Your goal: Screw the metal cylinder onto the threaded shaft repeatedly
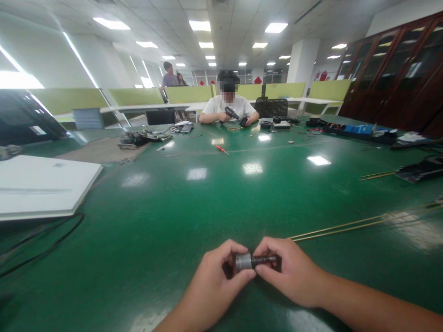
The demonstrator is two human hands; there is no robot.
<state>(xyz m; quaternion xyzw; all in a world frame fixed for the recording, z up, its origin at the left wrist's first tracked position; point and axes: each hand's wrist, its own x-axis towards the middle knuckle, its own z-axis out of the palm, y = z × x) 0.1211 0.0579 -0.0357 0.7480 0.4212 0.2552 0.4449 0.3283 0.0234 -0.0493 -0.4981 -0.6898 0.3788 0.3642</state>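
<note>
Low in the head view, both hands hold one small part: a silver metal cylinder with a dark ribbed shaft (243, 261) pointing right. My left hand (221, 274) is closed around the cylinder end, thumb below and fingers above. The thumb and fingers of my right hand (289, 272) close on the shaft close to the cylinder. A lighter tip of the shaft shows inside the curl of the right hand. My palms hide the undersides of the part. Thin brass-coloured rods (332, 229) lie on the green table (166, 212) just beyond my right hand.
Across the table a person (228, 103) holds a dark power tool (231, 112). A red-handled screwdriver (221, 149) lies mid-table. A white board (44, 184) and black cables (44, 251) are at left. Electronics (145, 136) and a blue box (358, 129) sit farther back.
</note>
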